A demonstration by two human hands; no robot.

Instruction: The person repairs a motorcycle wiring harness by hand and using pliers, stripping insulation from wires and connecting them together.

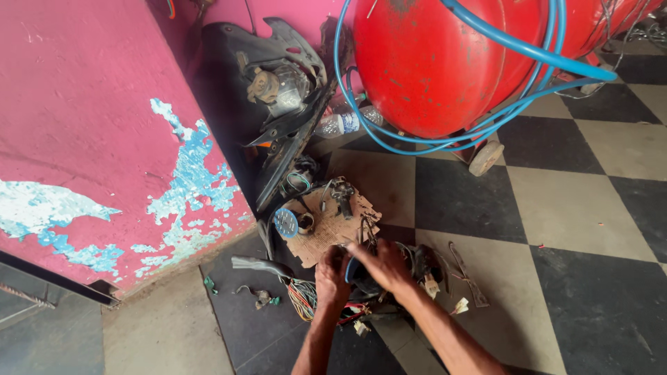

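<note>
Hands at bottom centre of the head view, both reaching down to the floor (577,208), which is a black-and-pale checkered tile. Left hand (331,278) is closed around the near side of a dark electrical part (365,274), knuckles up, fingers curled under it. Right hand (384,264) lies across the top of the same part, fingers bent and gripping it; a small blue piece (349,269) shows between the two hands, and whether it belongs to the part cannot be told. The part sits on the floor just beside a piece of brown perforated cardboard (326,232), on the side nearer the person. Bundle of multicoloured wires (303,298) lies directly below the left hand, touching or nearly touching the part; white connector plugs (460,305) lie to the right of the right forearm. On the cardboard: a round blue-faced disc (285,223) at its left edge and a small dark metal fitting (342,191) at its top edge. Grey lever-like handle (260,264) lies on the floor left of the left hand. Behind the cardboard, a black plastic vehicle fairing (274,83) leans against the pink wall (90,118), whose paint is peeling to blue and white. Large red tank (431,62) stands at upper right with a blue hose (528,48) looped around it; a clear plastic bottle (340,125) lies at its base.
</note>
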